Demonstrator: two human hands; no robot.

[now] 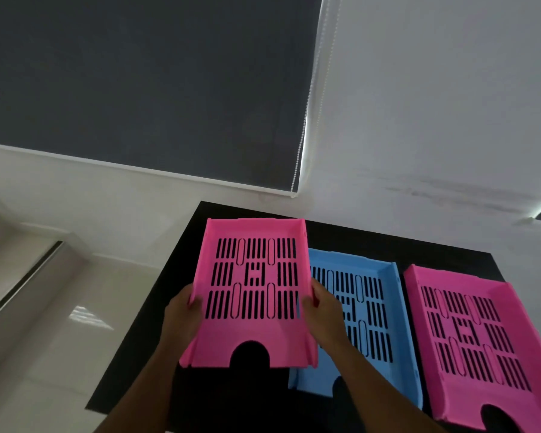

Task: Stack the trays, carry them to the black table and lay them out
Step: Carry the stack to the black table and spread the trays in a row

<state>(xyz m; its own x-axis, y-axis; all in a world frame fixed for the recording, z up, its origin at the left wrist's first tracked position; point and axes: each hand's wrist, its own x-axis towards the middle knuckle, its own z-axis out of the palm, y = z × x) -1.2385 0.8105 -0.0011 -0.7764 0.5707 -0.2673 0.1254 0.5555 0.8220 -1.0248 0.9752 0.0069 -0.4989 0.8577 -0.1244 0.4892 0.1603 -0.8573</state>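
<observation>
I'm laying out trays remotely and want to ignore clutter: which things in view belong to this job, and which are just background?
Part of the job:
- slotted pink plastic tray held by left hand and right hand
- slotted blue plastic tray, lying on the table
- second pink slotted tray, lying at the right
- black table

Just background:
- dark grey roller blind
- white beaded blind cord

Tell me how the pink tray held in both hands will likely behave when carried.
The held pink tray looks rigid: gripped only at its side walls by the left hand and right hand, it shows no sag. Its slotted base suggests light weight. The smooth plastic may slip.
</observation>
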